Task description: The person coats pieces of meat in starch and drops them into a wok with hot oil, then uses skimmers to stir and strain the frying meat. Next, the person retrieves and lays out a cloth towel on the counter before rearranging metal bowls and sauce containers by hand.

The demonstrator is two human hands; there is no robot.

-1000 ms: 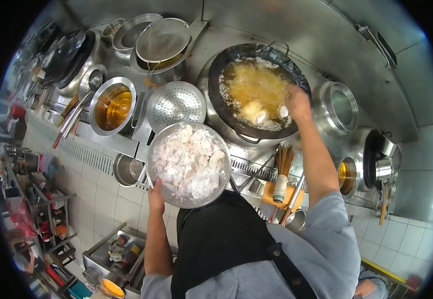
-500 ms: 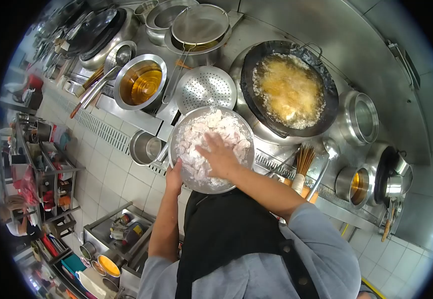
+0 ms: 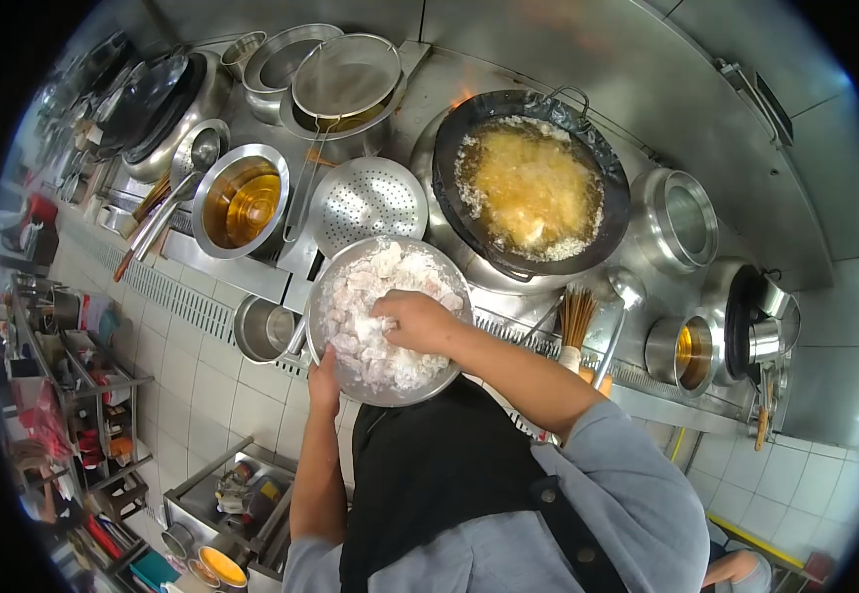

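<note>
Metal bowl (image 3: 378, 394), floured pieces (image 3: 355, 331) inside; left hand (image 3: 324, 382) holding bowl; right hand (image 3: 424, 323) among pieces, fingers (image 3: 397, 304) curled, grip unclear.

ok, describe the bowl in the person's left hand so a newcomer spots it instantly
Find the big black wok of bubbling oil. Just below-left of it in view, the left hand holds a round metal bowl. Unlike the amber-liquid pot and perforated strainer nearby, it is full of white, powder-coated pieces.
</note>
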